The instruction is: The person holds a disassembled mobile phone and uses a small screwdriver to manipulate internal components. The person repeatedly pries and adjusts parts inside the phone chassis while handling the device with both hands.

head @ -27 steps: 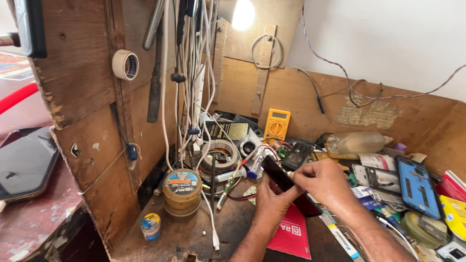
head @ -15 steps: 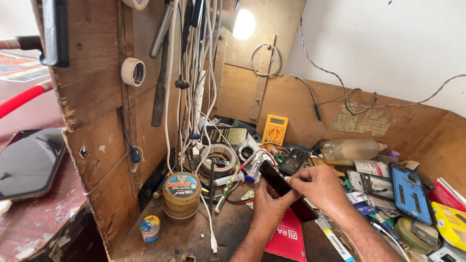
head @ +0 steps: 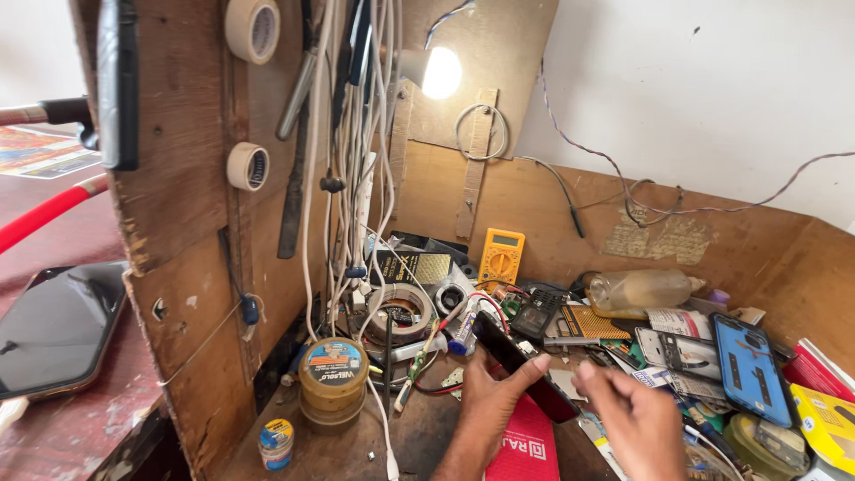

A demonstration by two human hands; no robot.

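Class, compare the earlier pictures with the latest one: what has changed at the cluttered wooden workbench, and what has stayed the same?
The right hand has come off the dark phone and now hovers just to its right, blurred; before, it was on the phone. The left hand still holds the phone, tilted as before. The camera's view has also shifted. The yellow multimeter, round tin and hanging cables have not moved.

The right hand (head: 634,419) is motion-blurred, so its fingers cannot be told apart, and it covers the lower end of the dark phone (head: 521,365). Both forearms run off the bottom edge. The yellow box (head: 830,428) is cut by the right edge.
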